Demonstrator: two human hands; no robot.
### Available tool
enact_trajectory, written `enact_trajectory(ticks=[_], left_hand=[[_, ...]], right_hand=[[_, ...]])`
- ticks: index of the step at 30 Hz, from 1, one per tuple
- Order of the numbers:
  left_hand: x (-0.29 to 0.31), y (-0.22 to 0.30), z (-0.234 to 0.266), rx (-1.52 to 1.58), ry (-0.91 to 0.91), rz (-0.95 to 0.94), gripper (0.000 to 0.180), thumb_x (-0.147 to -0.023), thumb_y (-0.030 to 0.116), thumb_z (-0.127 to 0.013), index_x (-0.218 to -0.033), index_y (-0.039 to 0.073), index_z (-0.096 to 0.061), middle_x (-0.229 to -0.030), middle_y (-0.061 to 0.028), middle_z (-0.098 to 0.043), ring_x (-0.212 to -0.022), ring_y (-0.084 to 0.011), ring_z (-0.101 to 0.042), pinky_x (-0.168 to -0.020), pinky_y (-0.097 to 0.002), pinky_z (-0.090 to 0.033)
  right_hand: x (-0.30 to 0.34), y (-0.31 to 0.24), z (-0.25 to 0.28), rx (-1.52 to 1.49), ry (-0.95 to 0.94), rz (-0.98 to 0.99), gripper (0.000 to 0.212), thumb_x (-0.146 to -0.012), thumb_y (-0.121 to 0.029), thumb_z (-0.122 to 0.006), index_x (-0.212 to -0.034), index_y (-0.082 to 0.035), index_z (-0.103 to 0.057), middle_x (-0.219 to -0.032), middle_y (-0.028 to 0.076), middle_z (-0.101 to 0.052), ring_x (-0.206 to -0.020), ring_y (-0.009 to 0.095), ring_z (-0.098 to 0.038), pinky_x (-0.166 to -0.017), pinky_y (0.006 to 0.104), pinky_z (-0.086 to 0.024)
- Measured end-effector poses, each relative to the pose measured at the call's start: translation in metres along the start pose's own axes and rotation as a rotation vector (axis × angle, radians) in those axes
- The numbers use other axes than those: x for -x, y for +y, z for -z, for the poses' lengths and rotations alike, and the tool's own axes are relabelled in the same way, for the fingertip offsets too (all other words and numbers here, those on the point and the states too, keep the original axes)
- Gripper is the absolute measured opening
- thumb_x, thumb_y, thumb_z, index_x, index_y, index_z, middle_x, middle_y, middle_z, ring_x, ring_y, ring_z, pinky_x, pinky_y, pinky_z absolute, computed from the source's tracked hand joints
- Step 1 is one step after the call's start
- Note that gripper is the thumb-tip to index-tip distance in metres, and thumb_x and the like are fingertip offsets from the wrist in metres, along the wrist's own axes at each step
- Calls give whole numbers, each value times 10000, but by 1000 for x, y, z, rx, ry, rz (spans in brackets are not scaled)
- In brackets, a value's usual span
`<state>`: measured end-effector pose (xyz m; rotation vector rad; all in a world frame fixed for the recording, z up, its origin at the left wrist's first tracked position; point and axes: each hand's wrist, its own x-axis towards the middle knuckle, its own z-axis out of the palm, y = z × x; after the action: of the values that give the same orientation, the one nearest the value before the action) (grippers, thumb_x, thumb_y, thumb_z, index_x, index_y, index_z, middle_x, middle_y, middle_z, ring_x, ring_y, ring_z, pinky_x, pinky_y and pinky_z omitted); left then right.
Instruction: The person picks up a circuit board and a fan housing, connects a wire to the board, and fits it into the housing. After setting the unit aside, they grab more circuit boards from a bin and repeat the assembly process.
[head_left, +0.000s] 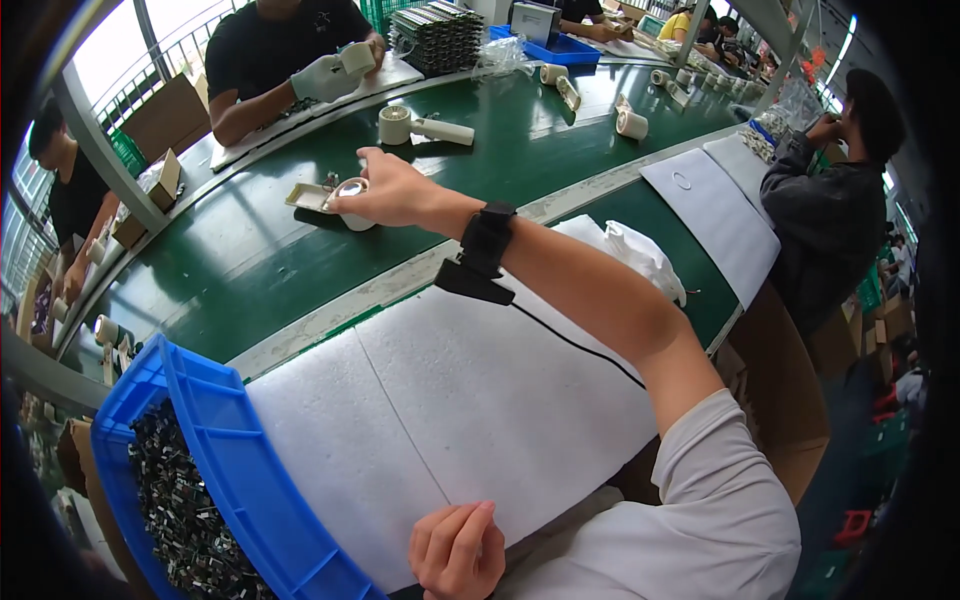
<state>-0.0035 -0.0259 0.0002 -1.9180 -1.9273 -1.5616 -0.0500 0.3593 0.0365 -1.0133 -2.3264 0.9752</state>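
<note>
My right hand (395, 190) reaches across the green conveyor belt, a black strap with a small device on its wrist. Its thumb and fingers close on the round head of a cream plastic housing (355, 218), partly hidden by the hand. An open handle shell (310, 197) with small parts lies beside that head. Just beyond sits another cream housing (396, 125) with its handle pointing right. Down at the near edge of the white foam sheet (480, 380), my left hand (457, 550) rests with curled fingers, nothing visible in it.
A blue bin (220, 430) full of small metal-and-black parts stands at the left. More cream housings (631, 122) lie along the belt (240, 240). Opposite, a co-worker's gloved hand (325, 80) holds one. A white plastic bag (640, 255) lies right, under my forearm's far side.
</note>
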Motion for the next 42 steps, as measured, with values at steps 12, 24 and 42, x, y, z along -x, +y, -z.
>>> enact_trajectory(ticks=[12, 24, 42], left_hand=[[0, 5, -3, -72, -72, 64, 187, -787, -65, -718, -966, -9, -721, -881, -169, -697, -779, -328, -658, -724, -395, -530], [2, 6, -5, -141, -55, 58, 155, -822, -27, -695, -975, -7, -716, -881, -173, -695, -786, -334, -658, -752, -406, -529], [9, 3, -7, -168, -26, 5, 144, -849, -7, -687, -990, -11, -716, -883, -172, -699, -796, -334, -665, -764, -405, -536]], right_hand=[[-9, 80, 5, -717, 332, -152, 419, -902, -324, -727, -1146, 4, -633, -1058, 76, -644, -920, 129, -594, -782, 272, -495], [2, 76, 5, -880, 198, -325, 207, -927, -290, -697, -1004, -99, -677, -928, -27, -625, -805, 75, -560, -699, 244, -467], [12, 72, 0, -930, 237, -308, 128, -902, -210, -697, -876, -87, -675, -801, -12, -649, -666, 75, -574, -559, 249, -448]])
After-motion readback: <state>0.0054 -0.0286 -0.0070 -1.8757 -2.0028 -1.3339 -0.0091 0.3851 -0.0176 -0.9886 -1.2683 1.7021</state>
